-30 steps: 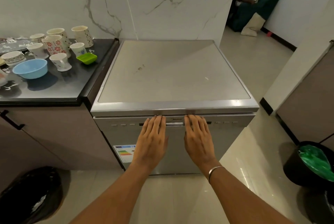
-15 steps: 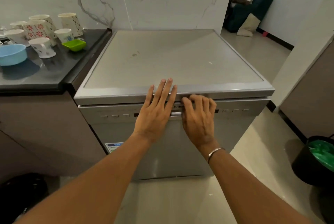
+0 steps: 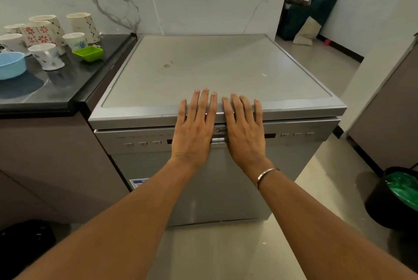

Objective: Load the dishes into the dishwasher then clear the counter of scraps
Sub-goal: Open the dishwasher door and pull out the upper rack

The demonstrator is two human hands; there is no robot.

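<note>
Bright even indoor light, soft shadows under the arms, faint counter glare, wide-angle bending at edges, sharp focus

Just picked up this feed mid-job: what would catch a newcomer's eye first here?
The left hand and right hand lie flat side by side, fingers straight, over the front edge of the silver dishwasher, its door closed. On the black counter to its left stand patterned cups, a blue bowl and a small green dish, not yet loaded.

Single head view, forward and down, close over the dishwasher front edge.
</note>
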